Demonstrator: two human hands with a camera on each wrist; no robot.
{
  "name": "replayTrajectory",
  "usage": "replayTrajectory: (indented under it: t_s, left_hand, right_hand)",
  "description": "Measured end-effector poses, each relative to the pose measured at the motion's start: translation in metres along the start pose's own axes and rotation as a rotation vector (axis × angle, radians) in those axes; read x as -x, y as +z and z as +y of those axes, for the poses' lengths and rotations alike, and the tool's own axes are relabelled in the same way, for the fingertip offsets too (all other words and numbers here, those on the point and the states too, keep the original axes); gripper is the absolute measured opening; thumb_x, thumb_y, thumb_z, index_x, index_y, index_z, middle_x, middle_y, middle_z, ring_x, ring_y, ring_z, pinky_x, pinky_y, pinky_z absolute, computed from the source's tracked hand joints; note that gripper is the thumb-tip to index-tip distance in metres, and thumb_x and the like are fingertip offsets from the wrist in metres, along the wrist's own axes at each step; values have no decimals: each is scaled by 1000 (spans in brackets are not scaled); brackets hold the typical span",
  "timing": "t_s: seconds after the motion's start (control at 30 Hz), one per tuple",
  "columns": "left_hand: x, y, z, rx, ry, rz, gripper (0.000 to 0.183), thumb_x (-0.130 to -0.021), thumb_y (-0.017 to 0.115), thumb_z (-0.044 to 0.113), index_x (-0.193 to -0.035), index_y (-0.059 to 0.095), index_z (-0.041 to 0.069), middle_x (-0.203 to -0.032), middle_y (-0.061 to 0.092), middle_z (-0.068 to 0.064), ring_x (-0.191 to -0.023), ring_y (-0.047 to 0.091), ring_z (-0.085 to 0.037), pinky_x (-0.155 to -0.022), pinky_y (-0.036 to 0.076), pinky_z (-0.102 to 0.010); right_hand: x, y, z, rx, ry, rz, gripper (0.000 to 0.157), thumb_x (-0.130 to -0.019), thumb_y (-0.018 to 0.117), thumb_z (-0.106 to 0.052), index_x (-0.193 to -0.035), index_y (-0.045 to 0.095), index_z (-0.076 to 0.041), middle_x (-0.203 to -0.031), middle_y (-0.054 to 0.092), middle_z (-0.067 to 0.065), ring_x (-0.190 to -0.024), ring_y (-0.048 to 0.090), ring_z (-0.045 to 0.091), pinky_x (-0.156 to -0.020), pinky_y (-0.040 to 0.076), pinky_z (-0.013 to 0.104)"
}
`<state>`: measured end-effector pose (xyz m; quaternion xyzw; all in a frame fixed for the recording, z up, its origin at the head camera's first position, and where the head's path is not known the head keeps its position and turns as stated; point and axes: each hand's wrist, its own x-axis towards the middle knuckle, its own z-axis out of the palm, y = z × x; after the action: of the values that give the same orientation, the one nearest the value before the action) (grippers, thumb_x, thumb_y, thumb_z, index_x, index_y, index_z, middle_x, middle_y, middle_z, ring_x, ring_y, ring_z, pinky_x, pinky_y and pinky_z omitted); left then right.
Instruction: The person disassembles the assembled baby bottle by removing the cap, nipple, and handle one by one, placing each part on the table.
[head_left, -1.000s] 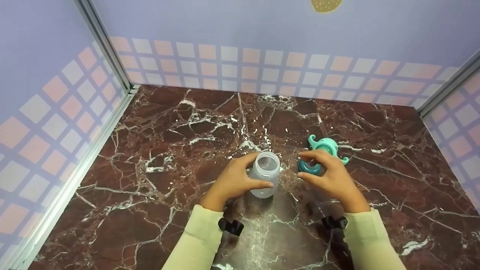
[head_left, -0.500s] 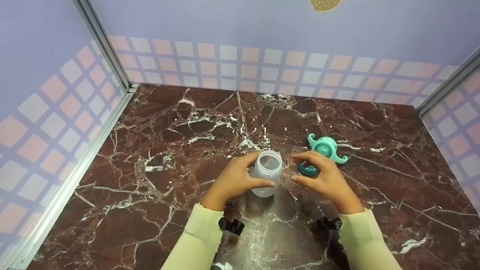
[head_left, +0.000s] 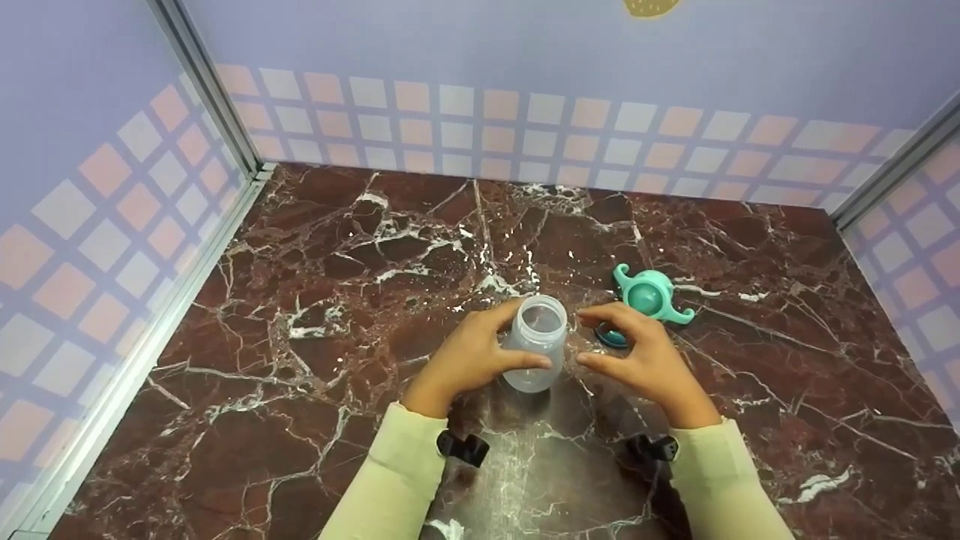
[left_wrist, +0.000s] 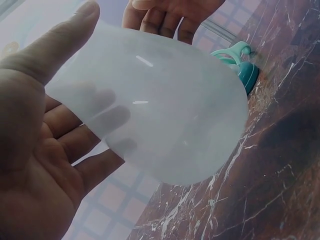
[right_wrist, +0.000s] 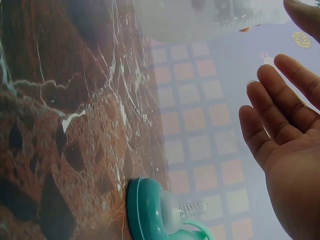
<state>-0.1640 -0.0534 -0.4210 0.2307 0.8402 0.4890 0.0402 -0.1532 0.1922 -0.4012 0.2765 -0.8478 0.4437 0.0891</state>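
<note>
A translucent wide-mouthed bottle [head_left: 536, 349], with its top uncovered, is gripped round its side by my left hand [head_left: 476, 356]. In the left wrist view the thumb lies on one side of the bottle [left_wrist: 165, 110] and fingers show through the other. My right hand [head_left: 649, 360] is just right of the bottle, apart from it, with thumb and fingers spread and nothing between them. Behind that hand lies a teal ring cap [head_left: 611, 337], mostly hidden in the head view; the right wrist view shows a clear nipple-like piece [right_wrist: 172, 212] on it. Beside it is a mint two-handled piece [head_left: 649, 292].
The brown marbled table [head_left: 337, 465] runs back to a lilac wall [head_left: 450, 45] with a band of pink and white squares. A metal frame edge [head_left: 150, 322] borders its left side. A black wrist camera [head_left: 463, 448] sits on the left sleeve.
My right hand has moved left, away from the teal cap and closer to the bottle. The bottle, still in my left hand, has shifted slightly to the right.
</note>
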Motion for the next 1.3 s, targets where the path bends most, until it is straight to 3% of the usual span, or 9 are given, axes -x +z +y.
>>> replayTrajectory:
  t_s: [0.2, 0.43, 0.67, 0.93, 1.13, 1.3]
  left_hand:
    - [0, 0, 0, 7, 14, -19, 81, -70, 76, 55, -142, 49, 27, -124, 67, 4, -117, 61, -15, -103, 46, -38]
    - [-1, 1, 1, 33, 25, -30, 79, -72, 75, 53, -141, 50, 26, -125, 67, 4, -121, 60, -16, -105, 45, -37]
    - [-2, 1, 1, 11, 46, -45, 78, -73, 74, 53, -143, 48, 26, -128, 66, 3, -121, 59, -16, -105, 45, -37]
    - [-2, 2, 1, 4, 77, -61, 75, -75, 72, 52, -142, 49, 29, -130, 64, 4, -121, 59, -13, -107, 44, -35]
    - [-2, 2, 2, -13, 70, -56, 76, -74, 72, 53, -142, 48, 29, -129, 65, 4, -121, 59, -12, -107, 43, -35]
    - [-2, 2, 3, -31, 69, -51, 75, -75, 72, 52, -142, 49, 27, -127, 66, 3, -120, 60, -12, -107, 44, -34]
  right_hand:
    - [-1, 4, -2, -47, -5, -6, 51, -68, 85, -4, -115, 66, 4, -106, 68, 17, -97, 64, 26, -90, 54, 32]
    - [-1, 6, -4, -91, -10, -17, 50, -68, 84, -2, -115, 66, 3, -107, 69, 17, -97, 61, 5, -91, 53, 28]
    - [-2, 9, -5, -108, -23, -19, 50, -68, 85, -2, -114, 66, 3, -108, 69, 13, -101, 63, 29, -94, 52, 31]
    - [0, 15, -3, -184, -1, -43, 55, -67, 84, 0, -118, 63, 5, -115, 66, 15, -107, 62, 10, -99, 50, 43]
    - [-1, 17, -3, -179, -13, -51, 59, -65, 85, 0, -118, 61, 9, -117, 66, 19, -109, 63, 15, -98, 48, 51]
    - [-1, 18, -5, -182, 19, -64, 60, -67, 85, -3, -120, 60, 8, -118, 66, 17, -110, 63, 23, -101, 49, 43]
